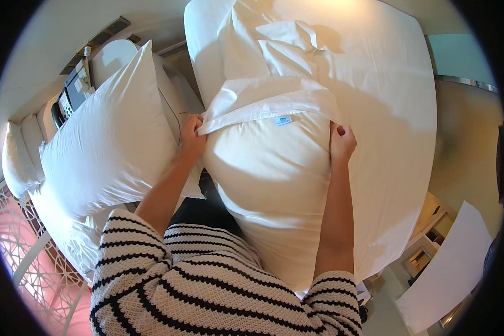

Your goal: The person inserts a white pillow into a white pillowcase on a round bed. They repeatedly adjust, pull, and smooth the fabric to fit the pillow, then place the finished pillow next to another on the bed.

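Note:
A cream pillow (269,155) lies before me at the near side of the bed, its far end inside a white pillowcase (273,90). The case's hemmed opening crosses the pillow, and its loose cloth lies rumpled beyond. My left hand (193,132) pinches the left corner of that hem. At the opposite side, my right hand (342,140) has its fingers curled in at the right end of the hem, against the pillow's edge; its fingertips are partly hidden. A small label (282,120) with writing shows at the middle of the hem.
White sheeting covers the mattress (386,126). On the left, a plump white pillow (109,138) leans near a nightstand with a telephone (65,105). A white lattice screen (29,239) stands at lower left. At the lower right is a white panel (449,269).

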### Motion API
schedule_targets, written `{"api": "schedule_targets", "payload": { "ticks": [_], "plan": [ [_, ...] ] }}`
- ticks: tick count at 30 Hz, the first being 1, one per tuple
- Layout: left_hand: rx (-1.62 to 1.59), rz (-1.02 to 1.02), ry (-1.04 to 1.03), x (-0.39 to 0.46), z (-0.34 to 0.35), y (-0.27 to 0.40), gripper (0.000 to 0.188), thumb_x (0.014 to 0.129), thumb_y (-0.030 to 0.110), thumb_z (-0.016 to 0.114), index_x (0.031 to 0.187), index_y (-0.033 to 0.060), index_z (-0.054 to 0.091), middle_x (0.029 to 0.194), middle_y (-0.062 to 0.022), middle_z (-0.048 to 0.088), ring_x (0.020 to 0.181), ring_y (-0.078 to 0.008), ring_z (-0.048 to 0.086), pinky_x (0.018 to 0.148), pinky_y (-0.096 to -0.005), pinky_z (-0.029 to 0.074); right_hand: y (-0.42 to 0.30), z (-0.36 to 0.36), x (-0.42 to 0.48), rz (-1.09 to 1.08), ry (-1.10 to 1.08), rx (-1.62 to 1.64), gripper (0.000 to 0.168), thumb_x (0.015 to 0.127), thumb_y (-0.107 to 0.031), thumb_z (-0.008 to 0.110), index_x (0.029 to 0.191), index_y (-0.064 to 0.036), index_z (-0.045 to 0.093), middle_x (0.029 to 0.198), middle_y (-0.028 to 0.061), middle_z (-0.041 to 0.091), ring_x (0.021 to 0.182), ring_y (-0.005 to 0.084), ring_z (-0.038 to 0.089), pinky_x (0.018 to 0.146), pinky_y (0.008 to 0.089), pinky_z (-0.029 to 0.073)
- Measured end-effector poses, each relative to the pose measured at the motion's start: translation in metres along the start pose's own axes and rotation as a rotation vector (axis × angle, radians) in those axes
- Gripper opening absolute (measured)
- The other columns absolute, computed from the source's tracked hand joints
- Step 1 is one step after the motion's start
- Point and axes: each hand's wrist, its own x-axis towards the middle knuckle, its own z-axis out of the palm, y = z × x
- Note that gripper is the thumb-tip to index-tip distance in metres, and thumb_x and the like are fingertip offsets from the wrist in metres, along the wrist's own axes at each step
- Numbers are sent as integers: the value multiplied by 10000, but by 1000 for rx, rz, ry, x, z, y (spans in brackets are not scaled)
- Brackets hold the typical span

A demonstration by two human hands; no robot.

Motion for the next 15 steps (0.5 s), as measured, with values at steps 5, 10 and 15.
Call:
{"api": "schedule_targets", "payload": {
  "ticks": [5,10,15],
  "plan": [
    [106,129,-97,-20,-2,23,175,688,-133,535,758,4,451,906,-133,517,838,-282,521,763,-291,429,-17,19,16,-546,316,-102,192,828,-228,622,906,-53,628,801,105,628,800,312,609,687,404,480],
    [272,23,-34,0,3,-8,153,680,-109,528,711,7,433,838,-137,495,744,-306,493,665,-326,414,1,32,36,-425,100,159,118,861,-126,563,941,-66,625,781,104,614,726,213,580,667,316,458],
    [460,24,51,10,14,-41,143,699,-44,548,669,17,421,713,-115,464,662,-308,456,596,-362,387,-6,1,-12,-311,-148,671,84,868,-73,528,808,-19,551,663,-14,458,619,53,394,550,211,350]
  ]
}}
